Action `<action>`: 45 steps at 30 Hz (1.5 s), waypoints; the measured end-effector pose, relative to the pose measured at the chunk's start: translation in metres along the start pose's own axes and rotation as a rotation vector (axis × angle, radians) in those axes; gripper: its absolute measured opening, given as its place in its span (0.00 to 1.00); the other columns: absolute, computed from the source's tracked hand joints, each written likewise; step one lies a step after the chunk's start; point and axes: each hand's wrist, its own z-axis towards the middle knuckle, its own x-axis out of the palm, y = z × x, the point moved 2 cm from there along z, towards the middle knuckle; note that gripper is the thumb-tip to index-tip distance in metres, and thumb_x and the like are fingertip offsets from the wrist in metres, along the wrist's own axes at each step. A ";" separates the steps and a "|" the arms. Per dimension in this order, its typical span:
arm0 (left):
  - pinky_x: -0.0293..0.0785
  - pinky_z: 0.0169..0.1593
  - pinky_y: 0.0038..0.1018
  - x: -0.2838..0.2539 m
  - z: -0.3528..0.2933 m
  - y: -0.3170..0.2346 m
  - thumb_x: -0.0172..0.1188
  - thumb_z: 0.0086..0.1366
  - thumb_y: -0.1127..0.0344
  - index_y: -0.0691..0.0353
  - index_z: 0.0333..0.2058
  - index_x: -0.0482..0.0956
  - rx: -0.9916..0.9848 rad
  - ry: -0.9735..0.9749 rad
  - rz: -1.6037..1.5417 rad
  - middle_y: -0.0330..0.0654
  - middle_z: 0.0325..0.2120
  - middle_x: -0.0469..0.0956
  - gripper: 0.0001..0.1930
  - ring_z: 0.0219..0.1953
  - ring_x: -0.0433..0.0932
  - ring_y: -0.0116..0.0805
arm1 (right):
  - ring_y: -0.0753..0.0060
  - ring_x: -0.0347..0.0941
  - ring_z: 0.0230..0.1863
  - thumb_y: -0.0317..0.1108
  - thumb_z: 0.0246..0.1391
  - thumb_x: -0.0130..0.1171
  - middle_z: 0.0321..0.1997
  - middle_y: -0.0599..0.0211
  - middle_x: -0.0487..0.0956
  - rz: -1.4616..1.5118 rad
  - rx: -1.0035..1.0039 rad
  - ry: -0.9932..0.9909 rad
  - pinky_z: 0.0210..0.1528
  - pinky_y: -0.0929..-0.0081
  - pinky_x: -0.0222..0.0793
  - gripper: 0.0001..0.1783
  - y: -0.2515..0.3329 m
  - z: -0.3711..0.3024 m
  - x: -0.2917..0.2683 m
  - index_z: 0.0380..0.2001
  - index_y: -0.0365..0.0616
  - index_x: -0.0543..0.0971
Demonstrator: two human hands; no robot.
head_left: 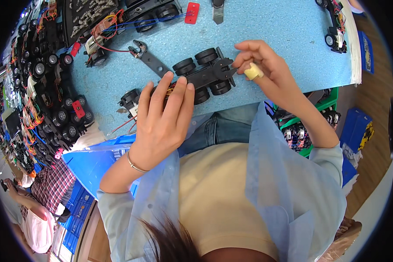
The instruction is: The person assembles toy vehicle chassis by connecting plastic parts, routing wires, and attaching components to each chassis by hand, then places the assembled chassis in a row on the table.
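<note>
A black toy truck chassis (205, 75) with several black wheels lies slantwise near the table's front edge. Across its middle rests my left hand (166, 111), holding it down with the fingers draped over it; the thumb is hidden. My right hand (266, 72), yellow tape (253, 71) round one digit, is at the chassis's right end. Its fingers are curled and bunched by the pointed tip; whatever lies between them is too small to make out. Coloured wires show under my left fingers, and red leads trail from the chassis's left end.
Behind the chassis lies a grey-black tool with a metal jaw (150, 61). A dark tray of screws (89, 17) stands at the far left, beside piled wired chassis (39, 87). Another chassis (334, 30) sits at the right edge. A co-worker (39, 218) is at lower left.
</note>
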 end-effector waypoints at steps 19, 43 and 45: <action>0.69 0.52 0.45 0.003 -0.001 -0.001 0.54 0.55 0.75 0.68 0.51 0.72 -0.020 -0.037 0.015 0.49 0.47 0.75 0.22 0.52 0.72 0.50 | 0.58 0.58 0.66 0.42 0.49 0.59 0.62 0.60 0.66 -0.978 -0.590 0.004 0.62 0.60 0.57 0.34 0.026 0.023 0.039 0.59 0.43 0.66; 0.58 0.61 0.51 -0.016 0.066 -0.118 0.56 0.65 0.65 0.66 0.59 0.58 0.540 -0.386 -0.064 0.57 0.60 0.61 0.27 0.61 0.59 0.59 | 0.47 0.69 0.44 0.44 0.32 0.67 0.41 0.50 0.74 -1.027 0.030 -1.442 0.54 0.59 0.62 0.34 -0.019 -0.394 -0.076 0.45 0.40 0.73; 0.57 0.61 0.51 -0.009 0.068 -0.118 0.55 0.66 0.65 0.67 0.59 0.59 0.540 -0.359 -0.072 0.57 0.60 0.61 0.26 0.61 0.60 0.59 | 0.51 0.72 0.45 0.45 0.38 0.67 0.40 0.50 0.76 -1.264 0.425 -1.846 0.48 0.62 0.68 0.35 -0.079 -0.472 -0.075 0.50 0.40 0.73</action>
